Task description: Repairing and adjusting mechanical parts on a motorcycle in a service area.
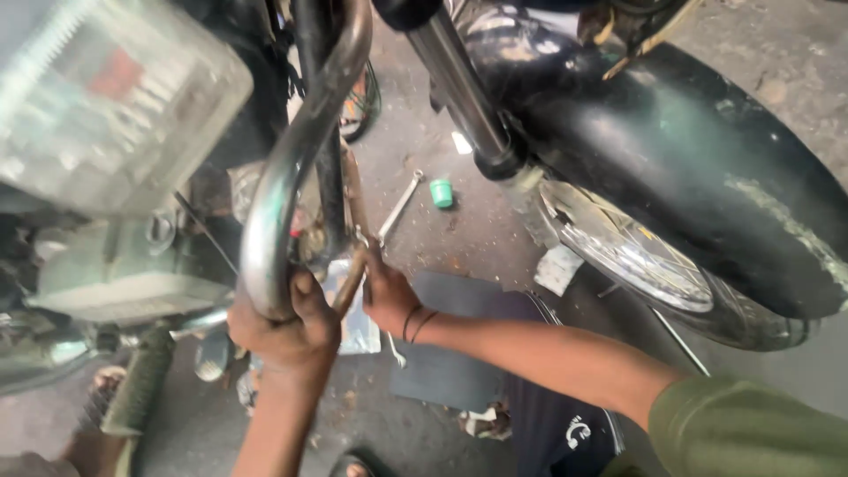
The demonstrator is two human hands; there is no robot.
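My left hand [287, 331] is wrapped around the lower bend of a curved chrome crash guard bar [287, 177] on a motorcycle. Just to its right, my right hand [386, 296] grips a thin metal tool [352, 281] held against the bar's mounting point near the frame. A black thread band circles my right wrist. The exact tip of the tool is hidden behind the bar and my fingers.
The motorcycle's headlight [106, 97] fills the upper left, and the front fork [464, 93], black mudguard [707, 159] and wheel [636, 256] sit to the right. A wrench [402, 205] and a small green cap [442, 193] lie on the concrete floor. A dark mat [450, 353] lies below my forearm.
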